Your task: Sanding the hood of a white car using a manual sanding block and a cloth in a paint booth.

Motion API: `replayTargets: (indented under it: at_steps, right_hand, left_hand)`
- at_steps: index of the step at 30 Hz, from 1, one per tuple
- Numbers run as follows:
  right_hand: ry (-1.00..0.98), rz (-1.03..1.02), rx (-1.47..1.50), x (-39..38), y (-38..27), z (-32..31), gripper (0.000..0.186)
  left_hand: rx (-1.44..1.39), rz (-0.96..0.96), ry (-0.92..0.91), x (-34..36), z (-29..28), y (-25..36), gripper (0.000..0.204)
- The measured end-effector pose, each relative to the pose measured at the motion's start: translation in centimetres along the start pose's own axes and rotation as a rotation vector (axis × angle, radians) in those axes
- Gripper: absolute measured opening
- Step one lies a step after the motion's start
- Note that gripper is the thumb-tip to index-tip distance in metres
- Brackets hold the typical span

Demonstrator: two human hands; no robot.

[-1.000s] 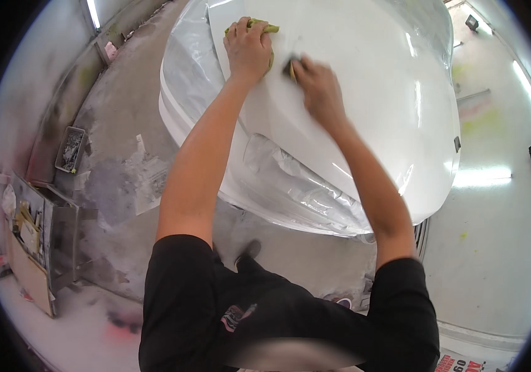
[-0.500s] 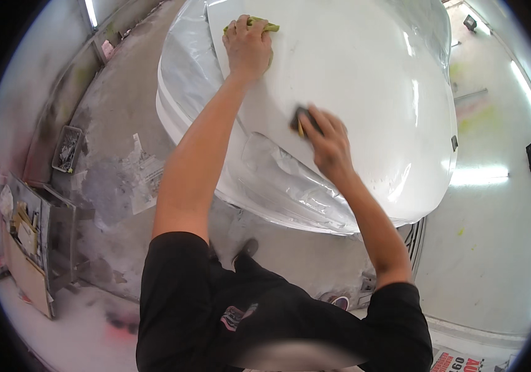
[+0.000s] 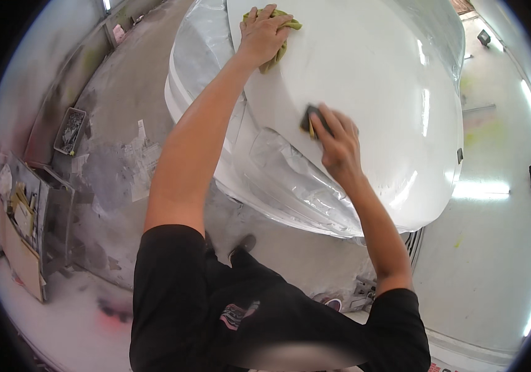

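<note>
A large white glossy car body panel [image 3: 377,80] fills the upper middle, with clear plastic sheeting [image 3: 290,180] wrapped over its lower edge. My left hand [image 3: 264,31] presses a yellow-green cloth [image 3: 281,43] flat on the panel's far side. My right hand [image 3: 336,142] lies lower on the panel, near its front edge, with its fingers closed on a small dark sanding pad [image 3: 310,119] held against the white surface.
The grey floor [image 3: 116,167] is spattered with paint and bits of paper. A metal tray of small parts [image 3: 70,130] lies at the left wall, near a shelf with cardboard and papers [image 3: 23,229]. A floor grate [image 3: 411,245] shows below the panel. White booth walls stand at right.
My right hand has slid the sanding pad down the panel toward me, away from the left hand. The left hand has stayed on the cloth.
</note>
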State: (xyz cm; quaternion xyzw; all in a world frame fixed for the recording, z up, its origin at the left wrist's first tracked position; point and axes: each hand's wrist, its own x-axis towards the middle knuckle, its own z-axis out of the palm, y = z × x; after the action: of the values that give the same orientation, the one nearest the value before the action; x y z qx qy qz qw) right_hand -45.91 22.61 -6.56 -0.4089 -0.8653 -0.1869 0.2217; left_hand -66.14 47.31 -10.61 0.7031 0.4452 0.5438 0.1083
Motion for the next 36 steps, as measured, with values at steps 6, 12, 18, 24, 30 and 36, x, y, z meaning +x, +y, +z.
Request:
replayTargets:
  at_steps: [6,12,18,24,30,36]
  right_hand:
    - [0.019,0.026,0.001,6.6,4.0,6.4,0.051]
    - [-0.029,0.038,-0.008,-4.3,1.9,0.8,0.054]
    - [0.007,0.122,-0.065,8.5,11.0,7.9,0.053]
    - [0.027,0.046,-0.043,-0.5,-0.8,-1.1,0.049]
    - [-0.056,0.119,-0.073,6.6,6.6,3.4,0.047]
    - [-0.032,0.102,-0.060,7.4,9.1,4.0,0.044]
  left_hand:
    - [-0.059,0.076,-0.028,0.2,0.5,-1.0,0.031]
    - [0.053,-0.105,-0.067,-0.1,1.9,-1.5,0.043]
    - [0.078,-0.060,-0.041,-0.5,2.0,-1.3,0.042]
    - [0.092,-0.093,-0.047,-0.6,1.9,-0.5,0.042]
    - [0.143,-0.088,-0.007,-0.6,1.7,0.2,0.041]
    - [0.100,-0.083,0.013,-0.6,1.5,0.2,0.039]
